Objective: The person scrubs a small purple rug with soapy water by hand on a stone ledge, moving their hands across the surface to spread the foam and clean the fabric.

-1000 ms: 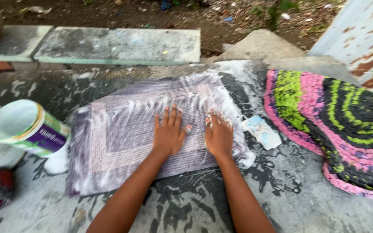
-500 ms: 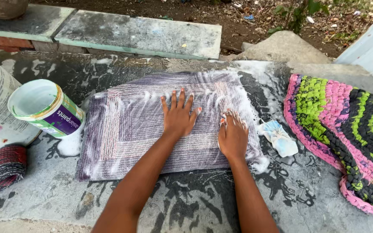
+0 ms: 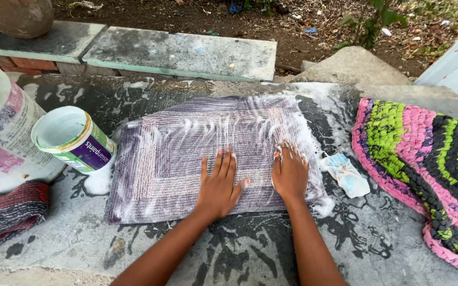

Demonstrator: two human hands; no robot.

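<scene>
- Far to the left of my fingers, at the edge of the view, a large white bucket (image 3: pixel 3 132) with pink print and a wire handle stands on the wet stone slab (image 3: pixel 250 249); I cannot see what is in it.
- In front of it, nearer to me, lies a folded red and grey striped cloth (image 3: pixel 6 212), dry-looking and with no suds on it.
- Just left of the mat, a small white tub with a green and purple label (image 3: pixel 75 139) lies tipped on its side, mouth up and away from me. Its inside looks white and bare, and a patch of foam sits under it.
- My left hand (image 3: pixel 219 185) lies flat on the grey-purple rectangular mat (image 3: pixel 186 153), fingers stretched wide, holding nothing. The mat lies spread on the slab, under and beyond both hands.
- White streaks of lather cover most of the mat, so I judge the soaping well along, with rinsing not yet begun.
- My right hand (image 3: pixel 290 172) presses near the mat's right edge, fingers slightly curled and close together, soapy, gripping nothing that I can make out.
- Just right of those fingers lies a small crumpled pale blue cloth or packet (image 3: pixel 345 175).
- Farther right, a pink, green and black braided rug (image 3: pixel 420 164) lies without suds, seemingly unwashed.
</scene>
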